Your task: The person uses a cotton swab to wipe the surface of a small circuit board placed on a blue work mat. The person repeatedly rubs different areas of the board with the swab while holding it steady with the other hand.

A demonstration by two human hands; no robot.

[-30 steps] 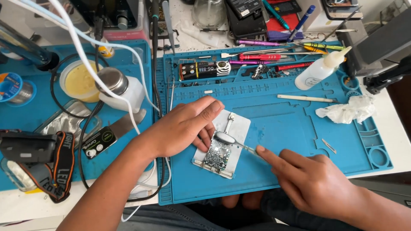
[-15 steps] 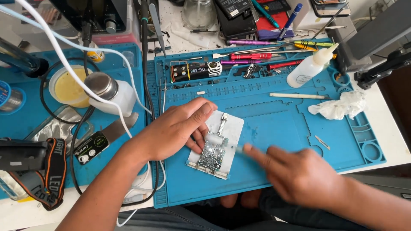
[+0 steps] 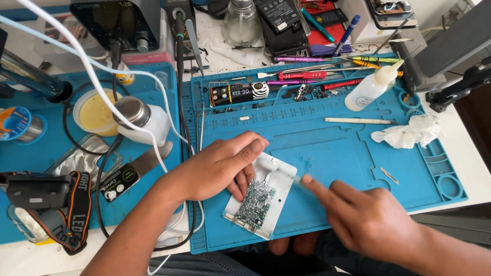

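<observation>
Green circuit board [image 3: 255, 203] sits clamped on a white holder plate [image 3: 279, 174], at the near-left part of the blue work mat [image 3: 327, 153], close to its front edge. Left hand [image 3: 220, 166] lies flat over the plate's upper-left corner, fingers extended and pressing down on plate and board edge, closed round nothing. Right hand [image 3: 365, 217] is just right of the plate, motion-blurred; fingers are pinched together with the tips near the plate's right edge. Whether they hold a thin tool I cannot tell. Judgement: the board work goes best with the left palm holding the plate steady, fingertips kept off the components, and the right hand braced on the mat for short, light strokes. A crumpled tissue [image 3: 409, 132] and squeeze bottle [image 3: 371, 88] lie well apart, upper right.
</observation>
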